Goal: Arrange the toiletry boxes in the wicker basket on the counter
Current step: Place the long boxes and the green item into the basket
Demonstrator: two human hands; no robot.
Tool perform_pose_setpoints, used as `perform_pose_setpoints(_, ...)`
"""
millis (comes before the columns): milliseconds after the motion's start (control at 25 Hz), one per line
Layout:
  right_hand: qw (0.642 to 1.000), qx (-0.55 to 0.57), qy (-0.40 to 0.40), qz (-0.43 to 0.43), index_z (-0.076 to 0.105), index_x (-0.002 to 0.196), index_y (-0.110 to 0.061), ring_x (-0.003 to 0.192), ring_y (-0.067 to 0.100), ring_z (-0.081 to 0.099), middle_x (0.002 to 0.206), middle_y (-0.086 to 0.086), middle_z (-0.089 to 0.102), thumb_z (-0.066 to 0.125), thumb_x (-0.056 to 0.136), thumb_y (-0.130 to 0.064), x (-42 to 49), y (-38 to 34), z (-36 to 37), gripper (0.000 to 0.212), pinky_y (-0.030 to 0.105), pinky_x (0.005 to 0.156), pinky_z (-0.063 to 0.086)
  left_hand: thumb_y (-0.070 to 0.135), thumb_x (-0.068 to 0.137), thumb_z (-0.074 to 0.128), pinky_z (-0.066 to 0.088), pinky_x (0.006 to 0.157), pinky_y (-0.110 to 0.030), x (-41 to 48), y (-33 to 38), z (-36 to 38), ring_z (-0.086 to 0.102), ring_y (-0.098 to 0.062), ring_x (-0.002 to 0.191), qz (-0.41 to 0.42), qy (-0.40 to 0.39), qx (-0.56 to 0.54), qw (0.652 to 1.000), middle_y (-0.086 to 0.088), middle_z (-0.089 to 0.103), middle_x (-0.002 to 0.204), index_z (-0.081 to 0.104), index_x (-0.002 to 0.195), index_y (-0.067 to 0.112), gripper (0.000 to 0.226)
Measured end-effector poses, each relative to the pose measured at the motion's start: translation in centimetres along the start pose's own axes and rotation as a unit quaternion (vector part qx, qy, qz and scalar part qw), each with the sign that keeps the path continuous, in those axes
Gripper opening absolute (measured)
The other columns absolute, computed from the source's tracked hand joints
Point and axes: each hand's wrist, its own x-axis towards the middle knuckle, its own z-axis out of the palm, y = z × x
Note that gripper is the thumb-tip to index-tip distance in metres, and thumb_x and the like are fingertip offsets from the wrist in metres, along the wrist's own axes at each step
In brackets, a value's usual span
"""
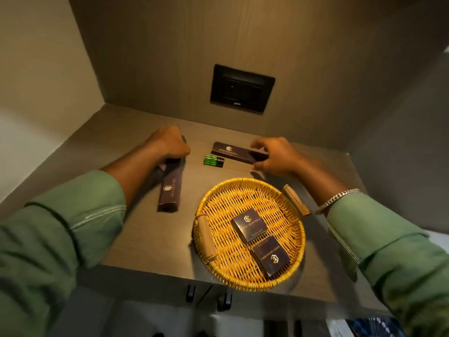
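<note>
Two small square dark-brown cardboard boxes [249, 227] [270, 257] already lie in the round yellow wicker basket [247, 283], so the job looks about half done. Two long boxes remain on the grey bench [145, 239]. The left grip [170, 144] is clenched over the far end of one long dark-brown box [170, 188]. The right grip [274, 154] is spread, its fingers straddling the second long box [233, 152] without clearly pinching it.

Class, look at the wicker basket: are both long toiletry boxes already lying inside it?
No: both long boxes lie on the counter outside the wicker basket, which holds only two small boxes.
</note>
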Motion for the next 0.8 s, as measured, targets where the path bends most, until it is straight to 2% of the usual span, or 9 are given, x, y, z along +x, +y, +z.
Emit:
perform_pose_setpoints(120,0.999,-0.016,-0.039,-0.011,0.050,0.129,-0.022,0.106,0.017,0.056,0.127,0.008,0.060,0.077,0.073,-0.021,1.9,1.1,0.8,0.062,0.025,0.077,0.045,0.025,0.077,0.071,0.055,0.069,-0.038,-0.5,1.2,-2.3,0.060,-0.032,0.090,0.021,0.112,-0.060,0.992,-0.018,0.062,0.114,0.060,0.112,0.011,0.039)
perform_pose_setpoints(200,0.999,-0.017,-0.044,-0.006,0.048,0.130,-0.022,0.105,0.019,0.058,0.125,0.009,0.061,0.079,0.071,-0.021,2.7,1.4,0.8,0.067,0.025,0.074,0.047,0.030,0.075,0.074,0.057,0.065,-0.034,-2.1,2.7,-3.8,0.058,-0.028,0.086,0.056,0.154,-0.115,0.980,-0.015,0.057,0.118,0.057,0.115,0.014,0.046)
perform_pose_setpoints(280,0.998,-0.029,-0.053,0.000,0.045,0.133,-0.024,0.107,0.024,0.059,0.125,0.009,0.061,0.081,0.068,-0.020,3.0,1.1,1.0,0.074,0.028,0.072,0.047,0.033,0.073,0.077,0.055,0.043,-0.026,-4.8,4.3,-4.3,0.056,-0.017,0.073,0.092,0.154,-0.173,0.968,-0.009,0.052,0.108,0.053,0.110,0.018,0.047)
perform_pose_setpoints(320,0.998,-0.036,-0.053,0.002,0.043,0.134,-0.024,0.107,0.026,0.059,0.125,0.010,0.061,0.082,0.067,-0.020,3.0,0.8,1.0,0.077,0.029,0.072,0.047,0.033,0.072,0.078,0.053,0.039,-0.024,-6.2,4.9,-4.0,0.057,-0.016,0.070,0.106,0.147,-0.182,0.967,-0.006,0.052,0.105,0.052,0.108,0.019,0.047)
perform_pose_setpoints(400,0.998,-0.038,-0.041,0.003,0.042,0.136,-0.024,0.102,0.024,0.059,0.123,0.011,0.062,0.081,0.068,-0.021,2.4,0.1,0.5,0.079,0.028,0.069,0.048,0.033,0.072,0.078,0.059,0.051,-0.034,-8.8,5.5,-2.5,0.062,-0.023,0.078,0.131,0.130,-0.148,0.972,-0.007,0.053,0.107,0.049,0.108,0.019,0.048)
perform_pose_setpoints(480,1.000,-0.030,0.003,0.000,0.044,0.135,-0.024,0.092,0.018,0.058,0.119,0.011,0.064,0.080,0.069,-0.023,1.0,-0.6,-1.0,0.076,0.026,0.063,0.048,0.033,0.073,0.077,0.060,0.067,-0.043,-10.5,5.6,-1.1,0.057,-0.026,0.093,0.120,0.117,-0.103,0.980,-0.010,0.050,0.114,0.046,0.113,0.019,0.053)
perform_pose_setpoints(600,0.996,0.003,0.084,0.006,0.050,0.131,-0.023,0.091,0.018,0.063,0.108,0.007,0.068,0.085,0.063,-0.030,-2.6,-2.1,-4.8,0.076,0.034,0.070,0.055,0.032,0.073,0.078,0.060,0.070,-0.042,-11.4,5.3,0.5,0.051,-0.027,0.103,0.085,0.082,-0.075,0.990,-0.012,0.044,0.125,0.039,0.126,0.016,0.068)
perform_pose_setpoints(680,0.994,0.039,0.099,0.010,0.052,0.128,-0.024,0.083,0.011,0.065,0.097,-0.001,0.068,0.087,0.058,-0.034,-5.8,-3.1,-6.9,0.079,0.026,0.063,0.053,0.034,0.071,0.080,0.061,0.063,-0.036,-11.7,5.1,1.4,0.053,-0.030,0.103,0.087,0.071,-0.066,0.991,-0.013,0.042,0.126,0.038,0.127,0.016,0.073)
perform_pose_setpoints(800,0.995,0.061,0.072,0.015,0.054,0.124,-0.028,0.077,0.002,0.065,0.087,-0.009,0.068,0.088,0.052,-0.041,-10.1,-5.0,-7.9,0.080,0.019,0.057,0.048,0.038,0.067,0.082,0.046,0.034,-0.017,-11.8,4.6,2.3,0.055,-0.024,0.089,0.102,0.052,-0.071,0.991,-0.009,0.043,0.119,0.042,0.119,0.017,0.069)
